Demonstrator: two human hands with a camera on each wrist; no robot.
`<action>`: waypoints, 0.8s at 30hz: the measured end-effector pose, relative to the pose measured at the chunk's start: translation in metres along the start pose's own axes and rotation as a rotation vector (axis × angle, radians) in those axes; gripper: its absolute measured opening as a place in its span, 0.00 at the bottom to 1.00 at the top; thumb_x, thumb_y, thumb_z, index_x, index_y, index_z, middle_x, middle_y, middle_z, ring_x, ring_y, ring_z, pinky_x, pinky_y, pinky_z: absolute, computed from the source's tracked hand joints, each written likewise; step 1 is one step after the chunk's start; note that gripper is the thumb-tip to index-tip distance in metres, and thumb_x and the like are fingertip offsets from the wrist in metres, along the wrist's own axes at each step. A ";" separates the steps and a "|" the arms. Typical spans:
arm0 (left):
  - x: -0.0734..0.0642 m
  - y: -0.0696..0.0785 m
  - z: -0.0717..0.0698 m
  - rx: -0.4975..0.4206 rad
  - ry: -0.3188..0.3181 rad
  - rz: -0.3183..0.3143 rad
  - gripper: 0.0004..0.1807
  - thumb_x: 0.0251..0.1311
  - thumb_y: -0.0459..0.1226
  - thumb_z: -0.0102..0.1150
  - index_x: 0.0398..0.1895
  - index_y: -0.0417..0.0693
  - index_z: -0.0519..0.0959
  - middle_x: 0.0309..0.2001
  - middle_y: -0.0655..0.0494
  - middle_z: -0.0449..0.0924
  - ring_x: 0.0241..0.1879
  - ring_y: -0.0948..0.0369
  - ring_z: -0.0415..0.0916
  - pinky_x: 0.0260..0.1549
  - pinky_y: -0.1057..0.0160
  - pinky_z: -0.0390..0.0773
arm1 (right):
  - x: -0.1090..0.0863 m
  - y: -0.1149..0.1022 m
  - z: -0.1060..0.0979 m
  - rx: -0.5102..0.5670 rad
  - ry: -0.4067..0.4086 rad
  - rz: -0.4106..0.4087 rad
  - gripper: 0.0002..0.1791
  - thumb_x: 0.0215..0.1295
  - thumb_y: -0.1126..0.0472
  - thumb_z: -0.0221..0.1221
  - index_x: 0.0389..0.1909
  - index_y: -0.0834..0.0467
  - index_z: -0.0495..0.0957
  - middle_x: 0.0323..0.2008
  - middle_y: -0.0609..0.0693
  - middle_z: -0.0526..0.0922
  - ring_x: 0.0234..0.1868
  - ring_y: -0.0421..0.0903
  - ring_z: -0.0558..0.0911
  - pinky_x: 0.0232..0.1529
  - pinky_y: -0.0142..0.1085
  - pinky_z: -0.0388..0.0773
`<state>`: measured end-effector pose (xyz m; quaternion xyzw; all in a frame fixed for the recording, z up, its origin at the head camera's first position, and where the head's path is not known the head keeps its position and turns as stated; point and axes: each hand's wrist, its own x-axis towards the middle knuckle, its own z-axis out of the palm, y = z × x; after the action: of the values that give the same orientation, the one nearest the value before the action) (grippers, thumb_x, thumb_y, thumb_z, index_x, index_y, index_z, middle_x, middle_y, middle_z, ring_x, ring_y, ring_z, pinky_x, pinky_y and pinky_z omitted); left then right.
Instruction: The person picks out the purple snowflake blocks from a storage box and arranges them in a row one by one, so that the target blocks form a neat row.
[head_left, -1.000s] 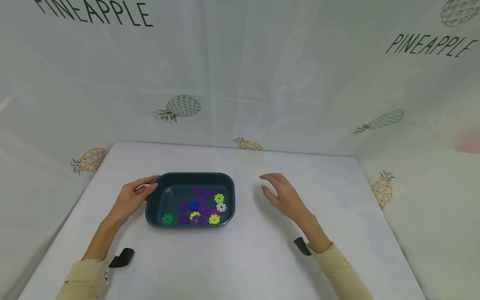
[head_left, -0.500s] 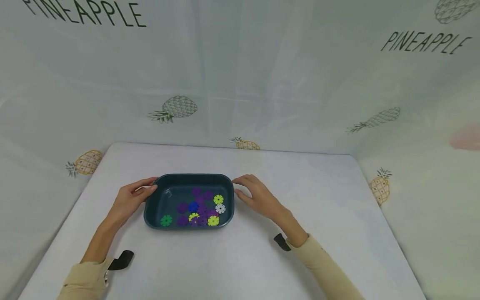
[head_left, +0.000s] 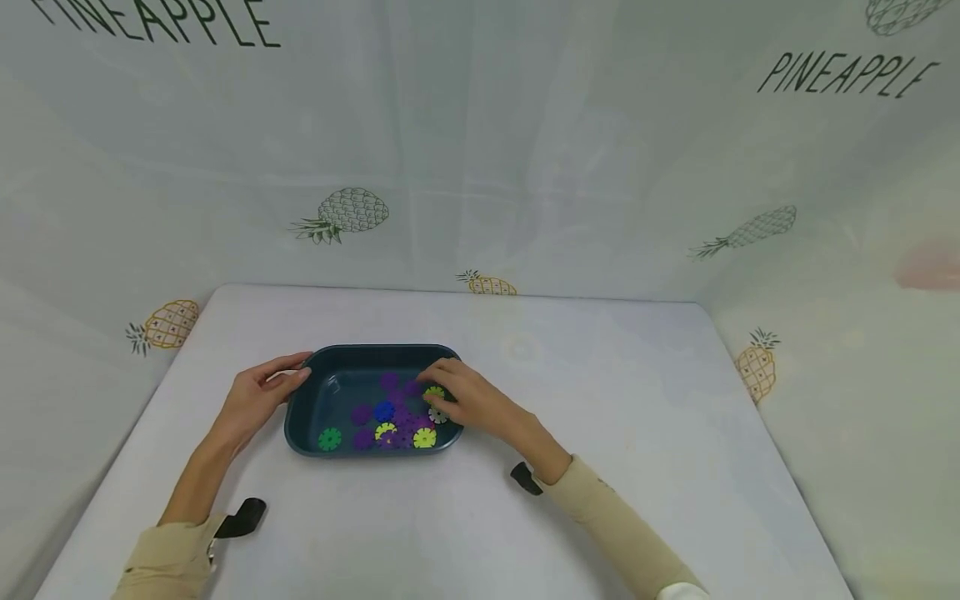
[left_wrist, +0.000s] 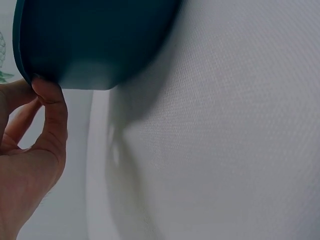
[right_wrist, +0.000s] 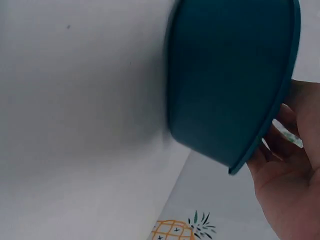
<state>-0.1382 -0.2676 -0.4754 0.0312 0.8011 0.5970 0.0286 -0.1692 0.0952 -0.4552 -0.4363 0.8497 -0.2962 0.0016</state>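
A dark teal plastic tray (head_left: 318, 400) stands on the table, holding several small notched plastic discs. Purple discs (head_left: 405, 425) make up most of the pile, and a blue disc (head_left: 384, 411) lies among them. My left hand (head_left: 251, 407) pinches the tray's upper left rim; in the left wrist view its thumb lies against the tray wall (left_wrist: 85, 40). Over the tray's right side, my right hand (head_left: 480, 406) reaches in, fingers above a yellow disc (head_left: 433, 392) and a white disc (head_left: 437, 415). In the right wrist view the tray wall (right_wrist: 230, 75) hides its fingertips.
Alone at the tray's lower left lies a green disc (head_left: 330, 439). The white table (head_left: 600, 392) extends around the tray. Behind it hangs a pale curtain (head_left: 562, 167) with pineapple prints. Black wrist straps (head_left: 243, 518) show at both sleeves.
My right hand has moved left, from the table beside the tray, across its right rim to over the discs. My left hand keeps its hold on the rim.
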 end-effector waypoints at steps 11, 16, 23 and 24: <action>0.001 0.001 0.001 0.001 0.007 -0.009 0.28 0.74 0.43 0.60 0.70 0.35 0.72 0.50 0.66 0.79 0.45 0.73 0.81 0.42 0.73 0.81 | 0.014 -0.010 0.019 -0.146 -0.062 -0.024 0.15 0.75 0.59 0.62 0.57 0.60 0.81 0.52 0.51 0.81 0.53 0.44 0.80 0.54 0.31 0.77; 0.004 0.000 0.003 -0.012 0.003 -0.001 0.27 0.74 0.42 0.60 0.69 0.34 0.72 0.48 0.64 0.81 0.44 0.72 0.82 0.41 0.72 0.82 | 0.016 -0.011 0.030 -0.265 -0.076 0.025 0.16 0.74 0.51 0.62 0.55 0.54 0.84 0.51 0.46 0.84 0.50 0.41 0.83 0.44 0.28 0.79; 0.003 -0.002 0.000 0.008 0.003 0.016 0.27 0.74 0.41 0.60 0.69 0.34 0.73 0.49 0.65 0.80 0.44 0.73 0.82 0.41 0.72 0.82 | 0.019 -0.012 0.038 -0.373 -0.132 0.079 0.19 0.69 0.44 0.66 0.55 0.48 0.85 0.49 0.42 0.85 0.47 0.39 0.84 0.35 0.26 0.76; 0.003 -0.002 0.000 0.010 0.002 0.015 0.27 0.74 0.41 0.59 0.69 0.34 0.72 0.49 0.66 0.80 0.44 0.73 0.82 0.41 0.72 0.82 | 0.019 -0.012 0.038 -0.377 -0.146 0.083 0.19 0.68 0.43 0.67 0.55 0.48 0.85 0.49 0.42 0.85 0.47 0.39 0.84 0.35 0.26 0.76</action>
<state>-0.1409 -0.2682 -0.4773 0.0367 0.8039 0.5932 0.0231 -0.1618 0.0563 -0.4755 -0.4138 0.9049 -0.0993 -0.0062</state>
